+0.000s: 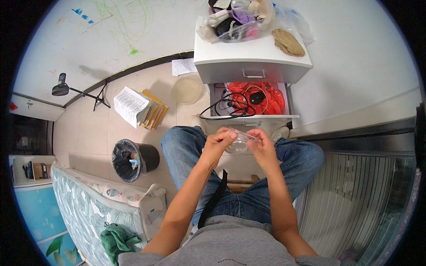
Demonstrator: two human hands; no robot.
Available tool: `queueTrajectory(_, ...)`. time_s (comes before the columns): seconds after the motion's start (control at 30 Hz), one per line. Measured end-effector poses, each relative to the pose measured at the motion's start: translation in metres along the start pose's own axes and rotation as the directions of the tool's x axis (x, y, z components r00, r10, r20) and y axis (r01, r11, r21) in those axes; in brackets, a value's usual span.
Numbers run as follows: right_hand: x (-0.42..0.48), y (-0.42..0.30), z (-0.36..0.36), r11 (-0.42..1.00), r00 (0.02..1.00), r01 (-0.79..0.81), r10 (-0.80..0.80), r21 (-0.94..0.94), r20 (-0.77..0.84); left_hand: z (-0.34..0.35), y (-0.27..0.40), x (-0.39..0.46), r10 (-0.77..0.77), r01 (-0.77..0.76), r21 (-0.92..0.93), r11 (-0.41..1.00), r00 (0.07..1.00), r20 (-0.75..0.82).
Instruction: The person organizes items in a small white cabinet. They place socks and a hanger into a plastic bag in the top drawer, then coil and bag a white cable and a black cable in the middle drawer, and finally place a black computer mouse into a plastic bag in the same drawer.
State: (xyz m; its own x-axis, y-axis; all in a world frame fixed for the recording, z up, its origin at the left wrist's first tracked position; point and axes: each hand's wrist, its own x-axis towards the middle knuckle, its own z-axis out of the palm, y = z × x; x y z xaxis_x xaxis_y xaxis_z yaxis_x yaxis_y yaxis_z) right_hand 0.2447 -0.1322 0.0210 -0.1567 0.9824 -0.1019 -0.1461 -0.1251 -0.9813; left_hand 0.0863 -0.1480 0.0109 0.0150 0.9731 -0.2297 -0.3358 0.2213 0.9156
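Observation:
A clear plastic bag [239, 146] with something coiled and whitish inside, perhaps a cable, is held between my two hands above my knees. My left hand [218, 143] pinches its left side between thumb and fingers. On the other side, my right hand [263, 146] grips the bag's upper right edge. Just beyond my hands, a pulled-out drawer [218, 117] contains a red plastic bag [276, 103] and tangled black cables [221, 108]. One black cable loops over the drawer's front edge. A round black object [257, 97] rests on the red bag.
The white cabinet [233, 55] bears a clear bag of clothing [239, 23] and a folded brown cloth [288, 42]. On the floor to the left are a lined bin [149, 159], stacked books [154, 111], a round translucent tub [185, 89] and a small tripod [100, 99]. A bed [96, 199] stands lower left.

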Motion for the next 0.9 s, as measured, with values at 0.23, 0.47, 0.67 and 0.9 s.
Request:
queueTrajectory(0.23, -0.006, 0.013, -0.004, 0.973, 0.999, -0.05, 0.05, -0.224, -0.005, 0.011, -0.013, -0.002, -0.175, 0.147, -0.206, 0.967, 0.977, -0.122)
queueTrajectory(0.47, -0.005, 0.017, -0.002, 0.979, 0.983, -0.172, 0.178, 0.105, -0.047, 0.007, -0.018, 0.002, 0.042, -0.024, 0.176, 0.984, 0.994, -0.099)
queueTrajectory(0.67, 0.0, 0.012, -0.005, 0.978, 0.984, -0.178, 0.178, 0.105, 0.006, 0.005, -0.021, -0.001, -0.054, 0.05, -0.06, 0.997, 0.996, -0.068)
queueTrajectory(0.9, 0.001, 0.019, -0.001, 0.919, 0.957, -0.283, 0.291, 0.273, 0.014, 0.007, -0.019, 0.0, -0.097, 0.071, -0.195, 0.978, 0.987, -0.127)
